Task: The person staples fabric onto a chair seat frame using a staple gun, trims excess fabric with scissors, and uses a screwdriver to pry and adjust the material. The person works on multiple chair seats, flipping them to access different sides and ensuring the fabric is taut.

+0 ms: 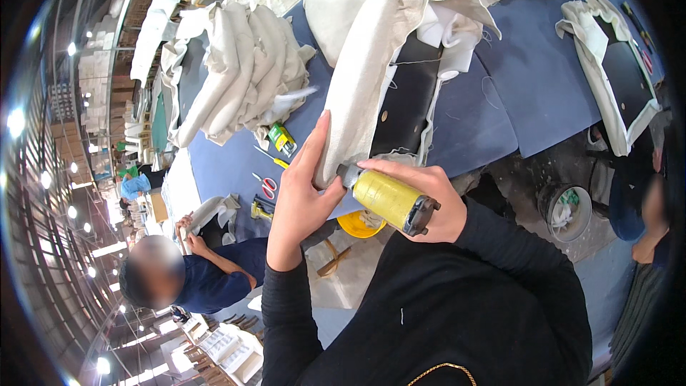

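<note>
Beige fabric (363,82) sits in half-closed left fingers (313,146), seemingly for steadiness, while right fingers (400,169) wrap a yellow tool (384,199).

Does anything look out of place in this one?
Only small untidiness: a stray white thread on the wearer's black top, and another thread trailing across the black panel; both look like leftover scraps, perhaps.

- Shines brightly over blue-grey worktable (547,111), with soft shading across cream upholstery fabric (363,75).
- Glares white at ceiling lamps (16,122), far left.
- Drops into shadow beneath worktable.
- Bends roof beams (53,236); blackens at corners.
- Blurs over a co-worker's head (153,271); reads crisp on cream upholstery fabric.
</note>
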Motion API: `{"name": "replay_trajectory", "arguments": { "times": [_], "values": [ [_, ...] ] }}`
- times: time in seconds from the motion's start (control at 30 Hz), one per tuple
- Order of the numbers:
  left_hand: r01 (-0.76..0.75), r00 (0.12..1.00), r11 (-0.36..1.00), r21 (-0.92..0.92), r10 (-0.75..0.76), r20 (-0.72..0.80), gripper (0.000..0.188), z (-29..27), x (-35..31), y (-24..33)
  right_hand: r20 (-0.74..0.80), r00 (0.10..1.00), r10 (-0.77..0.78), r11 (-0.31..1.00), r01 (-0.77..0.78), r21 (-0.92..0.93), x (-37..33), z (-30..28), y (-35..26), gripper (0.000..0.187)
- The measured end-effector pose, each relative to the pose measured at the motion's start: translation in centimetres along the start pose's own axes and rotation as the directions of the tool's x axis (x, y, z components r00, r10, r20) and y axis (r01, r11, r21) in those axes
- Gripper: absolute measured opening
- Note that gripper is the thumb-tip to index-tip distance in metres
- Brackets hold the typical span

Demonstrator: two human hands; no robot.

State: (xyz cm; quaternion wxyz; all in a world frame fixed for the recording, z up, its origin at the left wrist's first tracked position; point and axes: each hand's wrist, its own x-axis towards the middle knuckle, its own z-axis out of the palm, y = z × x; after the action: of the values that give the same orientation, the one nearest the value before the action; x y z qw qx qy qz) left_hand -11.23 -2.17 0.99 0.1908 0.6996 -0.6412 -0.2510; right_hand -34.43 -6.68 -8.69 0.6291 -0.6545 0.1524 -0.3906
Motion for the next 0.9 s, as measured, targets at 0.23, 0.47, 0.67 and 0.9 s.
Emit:
{"name": "replay_trajectory", "arguments": {
  "times": [0.23, 0.47, 0.67, 0.9],
  "values": [
    [0.022, 1.0, 0.999, -0.027, -0.021, 0.007, 0.097, 0.07, -0.08, 0.0, -0.007, 1.0, -0.024, 1.0, 0.024, 0.005, 0.03, 0.39, 0.27, 0.088],
    [-0.029, 1.0, 1.0, -0.003, 0.029, 0.0, 0.102, -0.18, 0.17, -0.08, 0.029, 1.0, 0.007, 0.999, -0.008, 0.05, -0.24, 0.85, 0.17, 0.089],
    [0.007, 1.0, 1.0, -0.008, -0.007, 0.004, 0.103, -0.24, 0.18, 0.03, 0.03, 0.999, 0.022, 0.999, -0.024, 0.042, -0.33, 0.75, 0.31, 0.088],
    [0.021, 1.0, 0.999, -0.04, -0.021, 0.001, 0.102, -0.07, 0.31, 0.42, 0.029, 1.0, 0.003, 1.0, -0.003, 0.02, -0.68, 0.79, 0.59, 0.094]
  ]
}}
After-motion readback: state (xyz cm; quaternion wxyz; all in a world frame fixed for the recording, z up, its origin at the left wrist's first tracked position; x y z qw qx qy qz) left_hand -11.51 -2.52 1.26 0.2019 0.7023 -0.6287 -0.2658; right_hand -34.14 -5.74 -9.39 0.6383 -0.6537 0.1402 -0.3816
